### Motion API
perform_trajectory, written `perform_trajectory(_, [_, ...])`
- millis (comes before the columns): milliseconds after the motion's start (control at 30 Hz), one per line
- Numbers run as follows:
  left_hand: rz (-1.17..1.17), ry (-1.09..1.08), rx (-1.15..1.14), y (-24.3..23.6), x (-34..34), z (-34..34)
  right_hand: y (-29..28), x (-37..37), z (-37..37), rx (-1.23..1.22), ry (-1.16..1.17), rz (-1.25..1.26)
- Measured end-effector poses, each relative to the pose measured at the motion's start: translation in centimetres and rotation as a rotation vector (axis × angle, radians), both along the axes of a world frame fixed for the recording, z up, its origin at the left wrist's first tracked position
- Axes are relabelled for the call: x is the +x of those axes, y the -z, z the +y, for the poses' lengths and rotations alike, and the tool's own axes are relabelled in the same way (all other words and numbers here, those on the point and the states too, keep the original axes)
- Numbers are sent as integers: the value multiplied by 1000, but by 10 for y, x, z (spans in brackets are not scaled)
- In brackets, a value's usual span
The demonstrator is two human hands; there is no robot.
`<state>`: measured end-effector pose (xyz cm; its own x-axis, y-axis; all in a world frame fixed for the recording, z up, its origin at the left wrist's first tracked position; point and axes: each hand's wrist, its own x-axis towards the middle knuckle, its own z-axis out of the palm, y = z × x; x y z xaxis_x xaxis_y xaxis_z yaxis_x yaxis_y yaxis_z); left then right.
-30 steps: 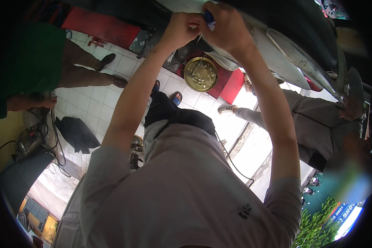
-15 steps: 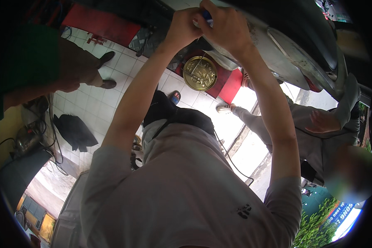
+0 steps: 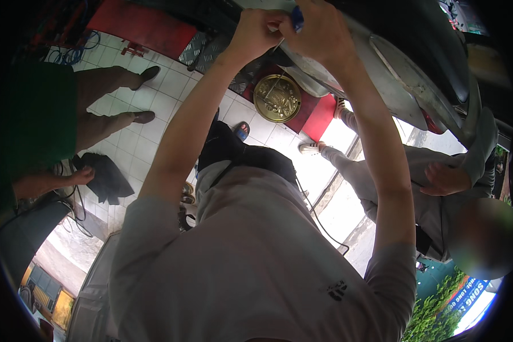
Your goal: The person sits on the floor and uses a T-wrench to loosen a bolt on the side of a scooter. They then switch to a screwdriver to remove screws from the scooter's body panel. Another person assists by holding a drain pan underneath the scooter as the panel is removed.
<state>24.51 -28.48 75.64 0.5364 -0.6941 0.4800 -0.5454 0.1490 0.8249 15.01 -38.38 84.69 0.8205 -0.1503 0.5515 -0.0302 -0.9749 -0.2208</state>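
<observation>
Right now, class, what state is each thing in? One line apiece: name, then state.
Left hand: raised, curled; grip unclear
Right hand: raised, curled around blue object
Blue object: held, partly hidden
Gold tray: uncovered, contents too small to name
Scooter panel: scuffed
Dark sheet: crumpled
Blue sandal: worn

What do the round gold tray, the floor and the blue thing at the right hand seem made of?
Tray: probably metal, brass-coloured and glossy, judging by its bright highlights; solid or plated can't be told.
Floor: likely ceramic tiles, pale and smooth, with thin joint lines in a grid.
Blue thing: perhaps plastic, by its even colour, but it is mostly hidden.
</observation>
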Motion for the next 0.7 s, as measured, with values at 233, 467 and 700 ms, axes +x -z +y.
perform_trajectory(233, [4, -38, -77, 14, -2, -8, -5, 2, -11, 87, 102, 365])
perform_trajectory(467, [24, -78, -68, 10, -8, 0, -6, 3, -7, 151, 73, 402])
perform_trajectory(700, [37, -57, -135, 4, -2, -2, 8, 3, -14, 60, 14, 218])
